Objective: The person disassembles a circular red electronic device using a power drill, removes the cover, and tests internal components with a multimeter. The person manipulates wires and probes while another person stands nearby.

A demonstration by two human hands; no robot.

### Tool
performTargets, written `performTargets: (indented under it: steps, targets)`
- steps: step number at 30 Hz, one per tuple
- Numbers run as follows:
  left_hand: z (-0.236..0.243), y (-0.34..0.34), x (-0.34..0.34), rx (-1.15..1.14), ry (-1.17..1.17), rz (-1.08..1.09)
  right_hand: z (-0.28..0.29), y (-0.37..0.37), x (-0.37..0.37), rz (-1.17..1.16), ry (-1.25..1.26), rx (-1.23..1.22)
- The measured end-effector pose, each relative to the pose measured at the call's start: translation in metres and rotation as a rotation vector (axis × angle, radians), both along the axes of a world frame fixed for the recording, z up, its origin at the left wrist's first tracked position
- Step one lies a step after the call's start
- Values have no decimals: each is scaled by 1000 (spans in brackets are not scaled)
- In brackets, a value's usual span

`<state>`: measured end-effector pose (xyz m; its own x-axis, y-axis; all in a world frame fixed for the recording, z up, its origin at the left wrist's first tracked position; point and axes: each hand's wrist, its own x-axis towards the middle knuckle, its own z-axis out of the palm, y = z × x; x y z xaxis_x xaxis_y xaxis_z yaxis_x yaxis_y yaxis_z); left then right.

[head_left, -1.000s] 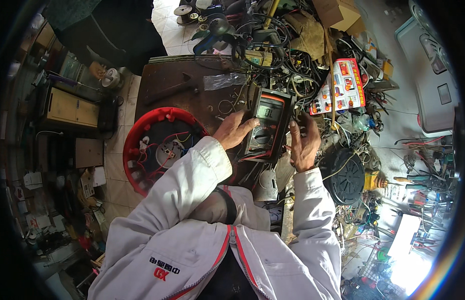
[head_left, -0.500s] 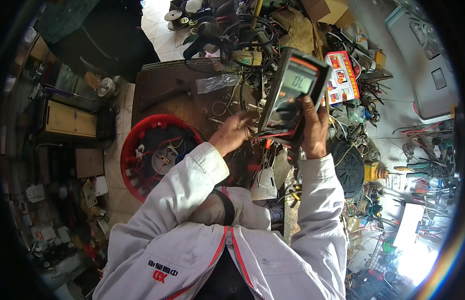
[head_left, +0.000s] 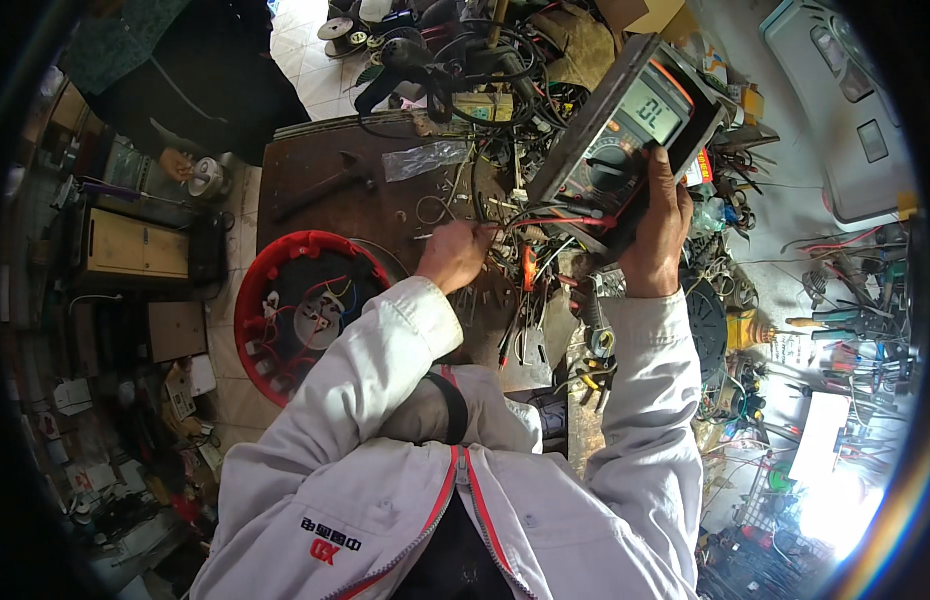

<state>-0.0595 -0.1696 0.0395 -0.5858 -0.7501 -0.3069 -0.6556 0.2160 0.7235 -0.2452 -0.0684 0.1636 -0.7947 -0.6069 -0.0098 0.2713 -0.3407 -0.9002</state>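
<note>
My right hand [head_left: 661,225] grips the near right side of a digital multimeter [head_left: 613,168] in a dark open case [head_left: 570,140], with the thumb by the lit screen. The meter is held tilted above the cluttered bench. Red and dark test leads [head_left: 555,218] stretch from its lower end to my left hand [head_left: 455,254]. That hand is closed around the leads, its fingertips partly hidden. Left of it sits a round red-rimmed housing [head_left: 247,318] with coloured wires and a pale round part [head_left: 318,318] inside.
A hammer [head_left: 330,188] and a clear plastic bag [head_left: 425,160] lie on the brown bench [head_left: 285,165]. A corded power tool [head_left: 405,62] rests at the far side. Pliers [head_left: 593,380] and loose wires crowd the bench near my right forearm. Another person's hand [head_left: 177,163] shows at far left.
My right hand has carried the multimeter right and farther away, tilting it more. My left hand has shifted slightly left, and the test leads now stretch out between the hands.
</note>
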Motion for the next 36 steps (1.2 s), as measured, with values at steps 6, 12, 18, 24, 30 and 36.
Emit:
performTargets:
  steps: [6,12,18,24,30,36]
  targets:
    - [41,-26,3,433,815,291,4,15,-6,8,-48,20]
    - [123,-33,25,-159,755,196,-28,29,-8,-114,-43,14]
    - [130,-9,55,-497,446,40,-76,35,-7,-63,105,46]
    - [80,2,78,-164,327,-23,-47,44,-31,-55,-11,-86]
    - [69,-3,77,-433,180,16,27,62,-89,46,88,-290]
    - [75,-27,75,-716,219,226,77,97,-134,245,219,-510]
